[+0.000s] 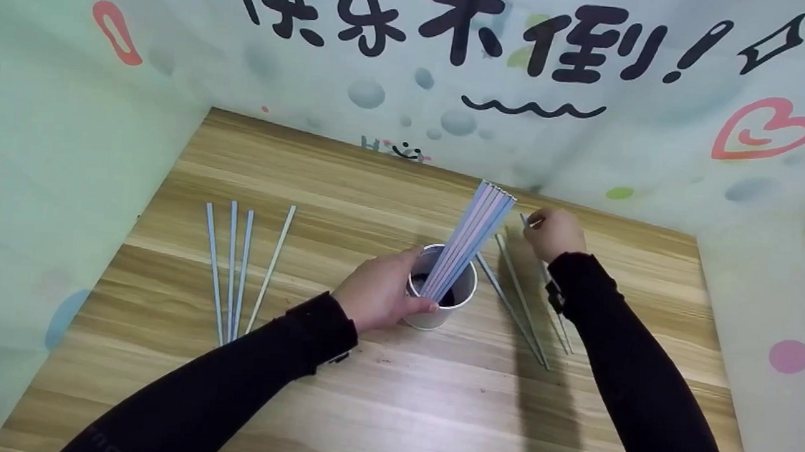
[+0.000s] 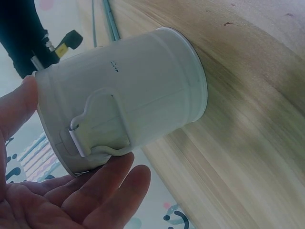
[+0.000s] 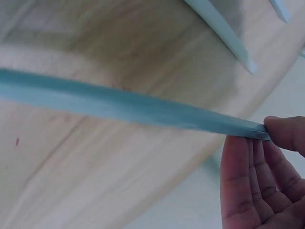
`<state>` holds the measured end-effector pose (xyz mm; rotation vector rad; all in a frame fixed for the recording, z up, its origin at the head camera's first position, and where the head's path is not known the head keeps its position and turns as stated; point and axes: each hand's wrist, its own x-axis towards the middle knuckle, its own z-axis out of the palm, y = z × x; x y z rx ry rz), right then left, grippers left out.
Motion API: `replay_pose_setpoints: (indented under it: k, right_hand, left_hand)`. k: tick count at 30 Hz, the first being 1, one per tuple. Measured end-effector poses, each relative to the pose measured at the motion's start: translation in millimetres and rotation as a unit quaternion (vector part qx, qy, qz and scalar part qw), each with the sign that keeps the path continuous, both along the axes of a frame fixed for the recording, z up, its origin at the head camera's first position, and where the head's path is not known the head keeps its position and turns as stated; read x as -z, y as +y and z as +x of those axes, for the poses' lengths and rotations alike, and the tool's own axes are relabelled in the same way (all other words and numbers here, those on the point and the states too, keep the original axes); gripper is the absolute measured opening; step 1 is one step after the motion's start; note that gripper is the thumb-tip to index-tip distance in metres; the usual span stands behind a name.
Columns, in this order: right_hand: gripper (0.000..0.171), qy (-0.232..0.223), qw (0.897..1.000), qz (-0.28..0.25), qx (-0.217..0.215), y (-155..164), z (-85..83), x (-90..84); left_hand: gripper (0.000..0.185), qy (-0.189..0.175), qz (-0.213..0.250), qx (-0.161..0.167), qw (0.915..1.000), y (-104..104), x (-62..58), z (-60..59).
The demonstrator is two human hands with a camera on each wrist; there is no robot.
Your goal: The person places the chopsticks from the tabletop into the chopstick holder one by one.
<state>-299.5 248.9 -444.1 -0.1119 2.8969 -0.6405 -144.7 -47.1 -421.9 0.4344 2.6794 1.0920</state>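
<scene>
Left hand (image 1: 377, 292) wraps round the side of a white metal cup (image 1: 439, 308), fingers (image 2: 102, 183) curled against its wall, thumb on the other side. Cup stands near the middle of the wooden table (image 1: 389, 397), slightly toward the far edge. Left wrist view shows a small clip-like handle bracket (image 2: 97, 126) on the cup wall and a tiny dark mark above it, too small to read. A bundle of pastel straws (image 1: 470, 238), blue, pink and white, leans in the cup, tilted toward the far right.

Right hand (image 1: 553, 232) is near the far edge, just right of the bundle, pinching the tip of one blue-green straw (image 3: 128, 106) between thumb and fingers (image 3: 248, 176). That straw's far end is lifted off the table. Several more loose grey-blue straws (image 1: 519, 300) lie on the table right of the cup, partly under the right forearm. Four light blue straws (image 1: 237, 267) lie roughly parallel toward the left edge, well apart from the cup.

Both arms wear black sleeves (image 1: 217, 391). Backdrop wall (image 1: 56, 155) behind the table carries big black Chinese characters reading 快乐不倒! (image 1: 440, 24), with a wavy line under them, red heart at right, red exclamation shape at left, grey bubbles. Small partly hidden lettering sits at the wall base, not readable.
</scene>
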Motion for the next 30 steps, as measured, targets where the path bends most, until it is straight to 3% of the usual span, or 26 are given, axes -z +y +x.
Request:
replay_pose_setpoints:
  k: [16, 23, 30]
  right_hand:
    - [0.034, 0.039, 0.997, -0.065, 0.014, 14, 10.9, -49.8]
    - [0.038, 0.02, 0.991, -0.125, 0.038, 16, 14.9, -69.6]
    - [0.037, 0.045, 0.983, -0.169, 0.055, 12, 21.5, -84.3]
  left_hand:
    - [0.079, -0.007, -0.002, -0.005, 1.0, -1, -0.7, -1.2]
    - [0.076, -0.002, 0.001, -0.009, 1.0, 1, -1.3, -0.8]
    - [0.076, -0.01, 0.0, -0.008, 0.9999, 1, -1.2, -0.7]
